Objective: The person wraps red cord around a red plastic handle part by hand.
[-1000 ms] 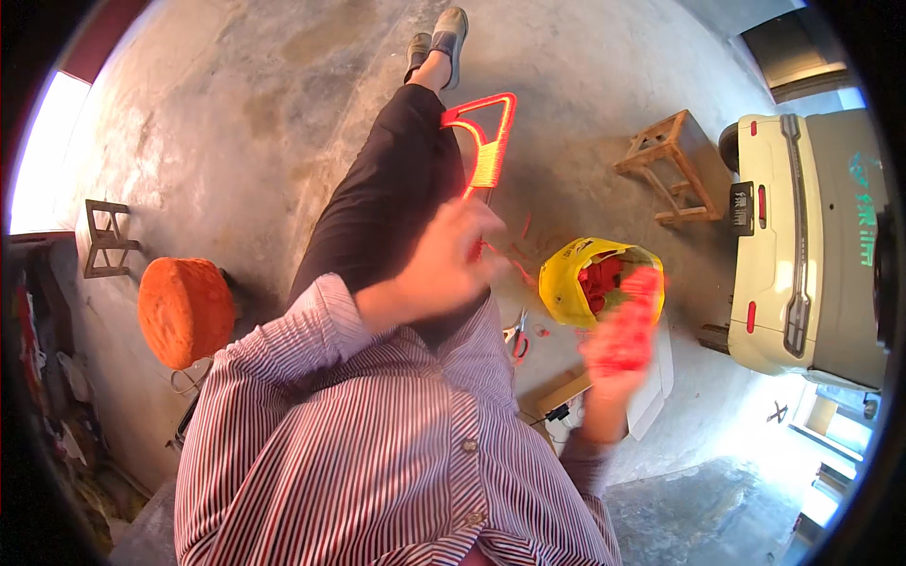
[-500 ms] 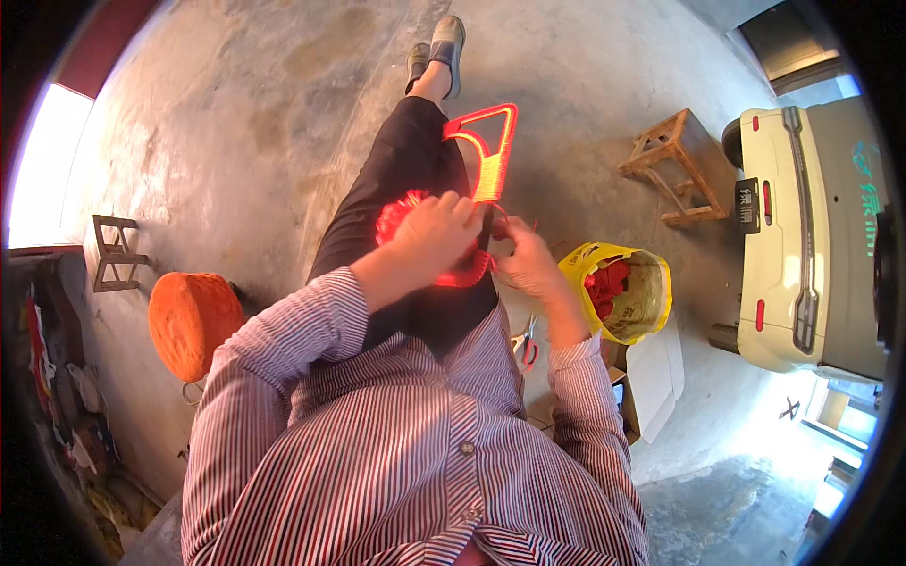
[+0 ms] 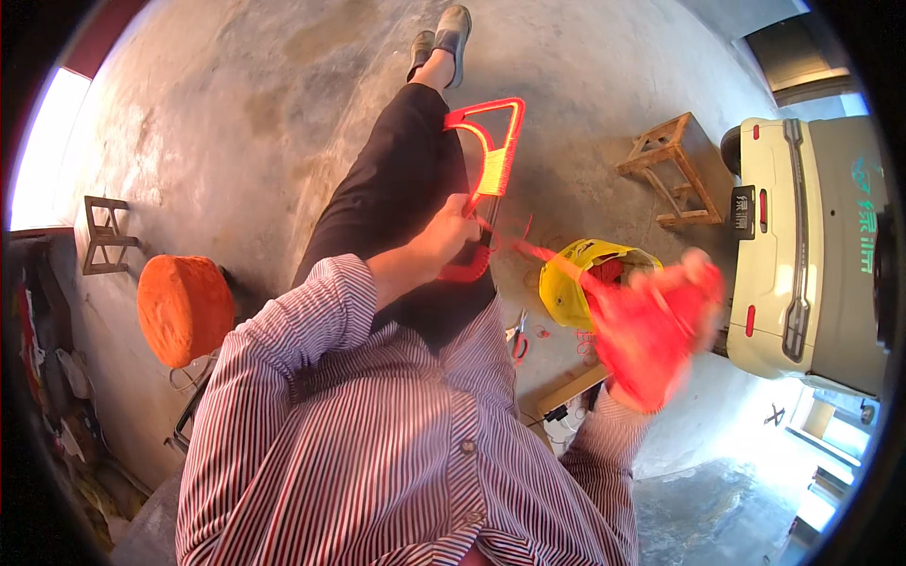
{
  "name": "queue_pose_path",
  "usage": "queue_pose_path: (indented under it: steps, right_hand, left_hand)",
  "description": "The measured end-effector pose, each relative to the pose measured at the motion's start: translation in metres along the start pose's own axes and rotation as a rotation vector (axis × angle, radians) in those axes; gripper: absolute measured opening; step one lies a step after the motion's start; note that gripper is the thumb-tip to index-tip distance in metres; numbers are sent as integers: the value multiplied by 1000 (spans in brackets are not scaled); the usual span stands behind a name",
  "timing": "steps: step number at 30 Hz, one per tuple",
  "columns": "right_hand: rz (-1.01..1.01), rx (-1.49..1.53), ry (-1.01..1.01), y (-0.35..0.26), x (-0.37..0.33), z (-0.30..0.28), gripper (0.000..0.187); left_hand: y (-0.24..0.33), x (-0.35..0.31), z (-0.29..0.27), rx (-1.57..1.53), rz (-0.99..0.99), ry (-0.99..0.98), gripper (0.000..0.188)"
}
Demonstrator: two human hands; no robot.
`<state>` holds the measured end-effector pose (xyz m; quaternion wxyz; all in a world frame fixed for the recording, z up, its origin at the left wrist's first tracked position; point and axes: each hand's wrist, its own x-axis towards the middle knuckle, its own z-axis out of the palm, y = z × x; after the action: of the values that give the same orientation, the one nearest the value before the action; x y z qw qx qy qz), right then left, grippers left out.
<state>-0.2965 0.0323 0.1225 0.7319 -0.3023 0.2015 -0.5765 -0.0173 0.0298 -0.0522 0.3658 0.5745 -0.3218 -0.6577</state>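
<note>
Across my lap lies a flat frame (image 3: 515,132) wound with bright red cord, with a yellow-wrapped band near its middle. My left hand (image 3: 445,232) is closed around it just below that band. Off to the right, my right hand (image 3: 687,288) is raised and smeared by motion. It grips a loose bundle of red yarn (image 3: 634,351), and a strand stretches from the bundle back toward the frame. Beneath the strand stands a yellow plastic bag (image 3: 563,291) with dark red material inside.
Scissors (image 3: 519,341) with red-and-black handles lie on the floor right of my thigh, beside loose red thread (image 3: 585,345). An orange round stool (image 3: 185,311) stands left. A wooden stool (image 3: 668,170) and a pale vehicle (image 3: 783,245) are at right.
My right hand has swung from the frame out to the right, carrying the red yarn bundle off my lap and drawing out a strand. My left hand now grips the frame.
</note>
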Motion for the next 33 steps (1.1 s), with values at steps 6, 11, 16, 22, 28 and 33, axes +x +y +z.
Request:
queue_pose_path:
  steps: [6, 11, 16, 22, 28, 33]
  right_hand:
    - [85, 404, -510, -50, -55, 105, 29]
    - [36, 580, -753, -79, -62, 124, 30]
    - [-318, 513, -667, -78, -53, 91, 27]
    - [51, -1538, -325, 32, -5, -13, 44]
    - [292, -1507, -191, 166, 36, -31, 32]
    - [47, -957, 67, 172, 35, -28, 35]
  left_hand:
    - [-1, -2, 1, -66, 25, 28, 61]
    - [11, -8, 7, 78, -17, 39, 65]
    - [28, -44, 22, 663, 816, 175, 48]
    - [50, -17, -23, 620, 514, 299, 19]
    - [9, -15, -22, 804, 240, 196, 33]
    - [40, -22, -17, 588, 581, 400, 13]
